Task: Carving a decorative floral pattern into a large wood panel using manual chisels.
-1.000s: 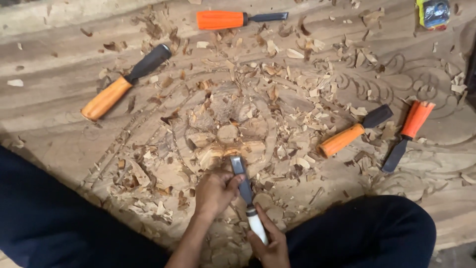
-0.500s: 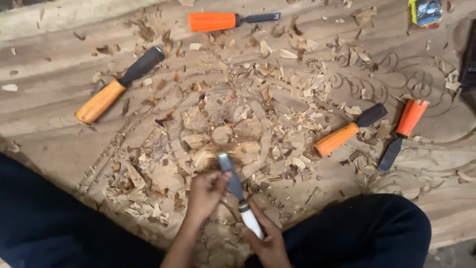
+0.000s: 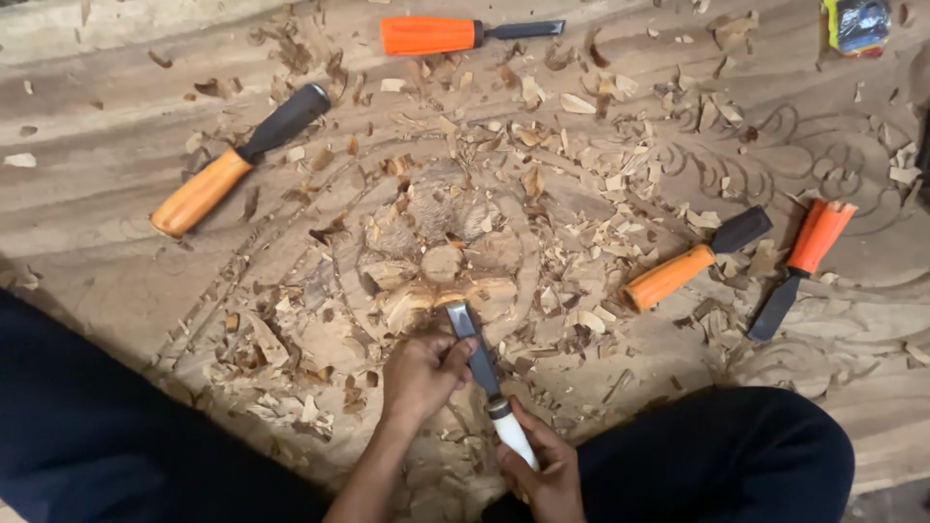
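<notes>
The chisel (image 3: 477, 351), its edge set into the carved flower near the wooden panel's (image 3: 116, 116) near edge, is steadied on its blade by the clasping left hand (image 3: 421, 373) while the right hand (image 3: 542, 470) grips its white handle, with orange-handled chisels (image 3: 693, 260) lying farther out among shavings (image 3: 581, 126).

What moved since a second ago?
Little: the chisel in the left hand and right hand edged slightly up-left, its tip at the carved flower. Both hands kept their grip. The four orange-handled chisels lie where they were.
</notes>
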